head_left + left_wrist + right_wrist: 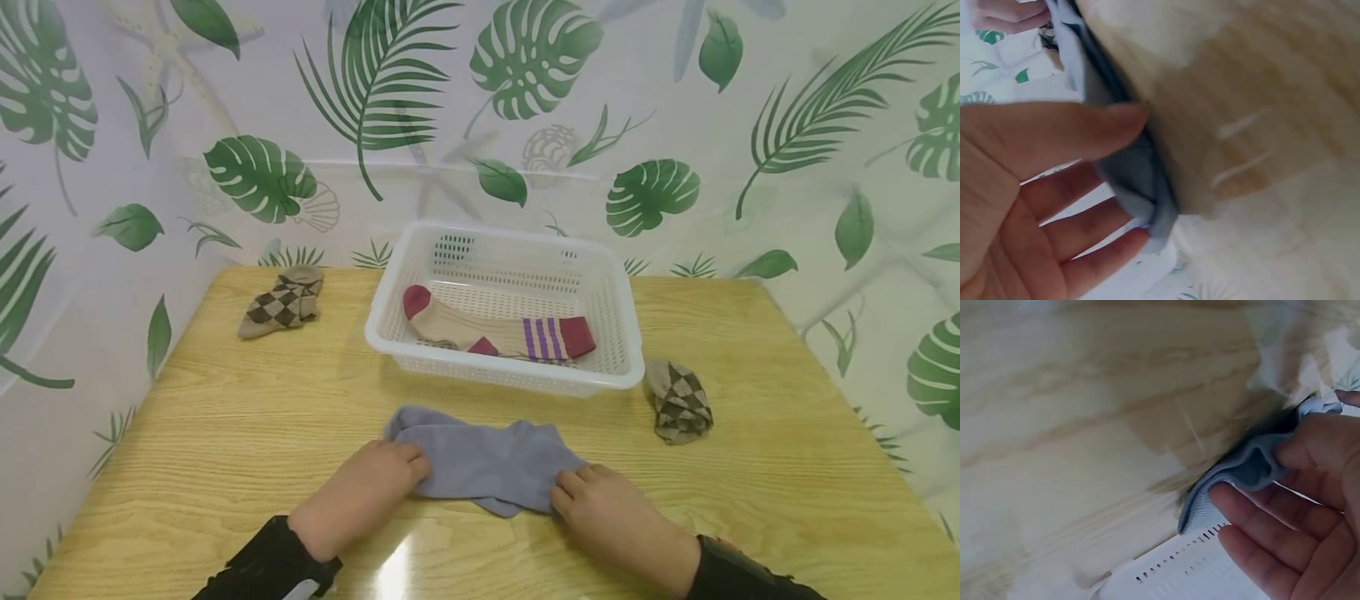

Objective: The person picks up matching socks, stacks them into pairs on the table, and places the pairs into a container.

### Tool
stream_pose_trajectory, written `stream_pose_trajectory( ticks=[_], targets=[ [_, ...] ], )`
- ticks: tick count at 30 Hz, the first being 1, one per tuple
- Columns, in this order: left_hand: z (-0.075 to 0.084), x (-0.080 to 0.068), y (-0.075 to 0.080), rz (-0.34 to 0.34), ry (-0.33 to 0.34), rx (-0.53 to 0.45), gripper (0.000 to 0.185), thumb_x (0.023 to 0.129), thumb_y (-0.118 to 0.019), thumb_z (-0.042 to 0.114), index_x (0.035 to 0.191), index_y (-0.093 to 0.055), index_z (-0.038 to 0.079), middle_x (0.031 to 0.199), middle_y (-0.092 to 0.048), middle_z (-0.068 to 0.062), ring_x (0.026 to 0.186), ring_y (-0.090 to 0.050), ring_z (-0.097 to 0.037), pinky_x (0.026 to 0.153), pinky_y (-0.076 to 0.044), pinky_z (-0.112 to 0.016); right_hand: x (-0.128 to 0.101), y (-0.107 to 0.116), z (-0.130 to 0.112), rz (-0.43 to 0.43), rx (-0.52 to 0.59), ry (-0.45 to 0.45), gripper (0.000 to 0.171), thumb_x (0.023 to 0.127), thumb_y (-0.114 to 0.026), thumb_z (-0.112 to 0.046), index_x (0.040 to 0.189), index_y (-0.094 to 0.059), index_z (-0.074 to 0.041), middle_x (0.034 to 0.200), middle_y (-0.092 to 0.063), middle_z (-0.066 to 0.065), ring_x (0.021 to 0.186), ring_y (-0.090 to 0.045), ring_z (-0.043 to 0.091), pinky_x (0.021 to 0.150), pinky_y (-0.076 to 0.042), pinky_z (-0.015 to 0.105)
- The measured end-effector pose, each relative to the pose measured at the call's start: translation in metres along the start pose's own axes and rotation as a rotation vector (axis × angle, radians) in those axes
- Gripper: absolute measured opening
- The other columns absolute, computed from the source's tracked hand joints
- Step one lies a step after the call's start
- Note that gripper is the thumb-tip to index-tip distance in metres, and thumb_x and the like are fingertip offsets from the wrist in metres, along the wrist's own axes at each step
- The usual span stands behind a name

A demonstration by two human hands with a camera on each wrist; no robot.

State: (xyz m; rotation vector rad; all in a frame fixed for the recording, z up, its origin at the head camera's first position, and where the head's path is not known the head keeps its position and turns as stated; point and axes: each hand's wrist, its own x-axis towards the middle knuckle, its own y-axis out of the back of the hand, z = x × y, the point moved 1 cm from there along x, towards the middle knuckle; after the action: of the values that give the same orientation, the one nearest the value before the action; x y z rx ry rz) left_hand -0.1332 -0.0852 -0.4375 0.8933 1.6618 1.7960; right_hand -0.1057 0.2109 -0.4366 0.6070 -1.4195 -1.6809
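Observation:
A blue-grey sock (pixel 498 462) lies stretched sideways on the table in front of the basket, with a fold at its left end and a second layer showing below its lower edge. My left hand (pixel 375 492) pinches the left end; in the left wrist view the thumb (pixel 1100 128) is on one side of the cloth and the fingers on the other. At the right end my right hand (pixel 611 512) pinches the fabric. The right wrist view shows the ribbed cuff (pixel 1229 469) bunched between thumb and fingers.
Behind the sock stands a white plastic basket (pixel 495 375) holding a beige sock (pixel 480 325) with red and purple parts. Brown checkered socks lie folded at the back left (pixel 281 304) and balled up right of the basket (pixel 681 402). Leaf-printed cloth (pixel 480 192) surrounds the wooden table (pixel 247 433).

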Motion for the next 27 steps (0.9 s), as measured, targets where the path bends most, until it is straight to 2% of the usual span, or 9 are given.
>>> stream_pose_trajectory(
  ticks=[4,8,12,14,16,19,22,24,27],
  targets=[
    [-0.003,0.003,-0.002,0.03,-0.001,0.008,0.015,0.081,-0.065,-0.004,0.083,-0.064,0.011,0.082,-0.061,0.001,0.072,-0.059,-0.013,0.064,-0.051,-0.027,0.001,0.001,0.003,-0.003,0.078,-0.053,0.013,0.076,-0.07,-0.01,0.074,-0.057,-0.012,0.069,-0.052,-0.005,0.055,-0.048,0.008,0.049,-0.043,0.024],
    [-0.013,0.003,0.005,0.025,0.116,-0.19,0.017,0.074,-0.065,-0.002,0.078,-0.061,0.013,0.075,-0.059,0.004,0.067,-0.057,-0.012,0.062,-0.05,-0.029,0.002,0.009,0.014,0.089,0.227,-0.154,0.016,0.072,-0.062,-0.008,0.074,-0.048,-0.015,0.063,-0.039,-0.011,0.052,-0.036,0.003,0.047,-0.033,0.02],
    [-0.026,0.001,0.021,0.091,0.225,-0.468,0.015,0.076,-0.065,0.004,0.083,-0.058,0.014,0.083,-0.064,0.003,0.07,-0.054,-0.011,0.064,-0.048,-0.028,0.004,0.025,0.029,0.309,0.337,-0.277,0.013,0.07,-0.056,-0.006,0.078,-0.051,-0.016,0.061,-0.037,-0.016,0.052,-0.027,-0.003,0.046,-0.024,0.014],
    [-0.03,0.0,0.028,0.13,0.25,-0.707,0.01,0.085,-0.062,0.005,0.091,-0.056,0.01,0.086,-0.063,0.0,0.074,-0.056,-0.013,0.066,-0.047,-0.027,0.005,0.035,0.036,0.384,0.454,-0.365,0.015,0.073,-0.054,-0.002,0.08,-0.055,-0.015,0.062,-0.044,-0.016,0.052,-0.028,-0.005,0.045,-0.025,0.013],
    [-0.034,-0.001,0.032,0.144,0.272,-1.027,0.006,0.093,-0.055,0.004,0.097,-0.051,0.005,0.087,-0.061,-0.002,0.076,-0.057,-0.013,0.068,-0.047,-0.025,0.006,0.042,0.041,0.412,0.653,-0.457,0.016,0.079,-0.052,0.002,0.084,-0.055,-0.012,0.061,-0.043,-0.014,0.051,-0.028,-0.005,0.044,-0.027,0.015],
    [-0.037,0.0,0.031,0.137,0.346,-1.482,0.004,0.1,-0.047,0.007,0.102,-0.045,0.004,0.084,-0.058,0.0,0.078,-0.061,-0.013,0.07,-0.05,-0.026,0.009,0.043,0.047,0.368,1.145,-0.611,0.013,0.091,-0.047,0.003,0.091,-0.053,-0.008,0.064,-0.044,-0.011,0.053,-0.037,-0.001,0.047,-0.035,0.02],
    [-0.04,0.004,0.024,0.106,0.471,-1.727,0.006,0.103,-0.045,0.014,0.103,-0.046,0.008,0.089,-0.062,0.001,0.079,-0.064,-0.012,0.069,-0.054,-0.029,0.011,0.032,0.048,0.263,1.601,-0.767,0.008,0.1,-0.043,-0.006,0.1,-0.052,-0.005,0.071,-0.05,-0.006,0.061,-0.051,0.004,0.055,-0.045,0.022],
    [-0.042,0.007,0.015,0.092,0.548,-1.8,0.008,0.103,-0.045,0.017,0.104,-0.048,0.01,0.09,-0.062,0.0,0.08,-0.064,-0.012,0.069,-0.055,-0.03,0.013,0.02,0.048,0.175,1.764,-0.866,0.011,0.102,-0.044,-0.012,0.107,-0.05,-0.004,0.082,-0.055,-0.001,0.069,-0.058,0.009,0.061,-0.05,0.024],
    [-0.046,0.01,0.001,0.081,0.65,-1.792,0.014,0.103,-0.046,0.018,0.108,-0.05,0.005,0.089,-0.062,0.0,0.08,-0.063,-0.012,0.069,-0.055,-0.029,0.014,0.001,0.046,0.073,1.758,-0.968,0.022,0.103,-0.043,-0.015,0.118,-0.047,0.002,0.095,-0.055,0.007,0.075,-0.058,0.015,0.061,-0.053,0.029]
  ],
)
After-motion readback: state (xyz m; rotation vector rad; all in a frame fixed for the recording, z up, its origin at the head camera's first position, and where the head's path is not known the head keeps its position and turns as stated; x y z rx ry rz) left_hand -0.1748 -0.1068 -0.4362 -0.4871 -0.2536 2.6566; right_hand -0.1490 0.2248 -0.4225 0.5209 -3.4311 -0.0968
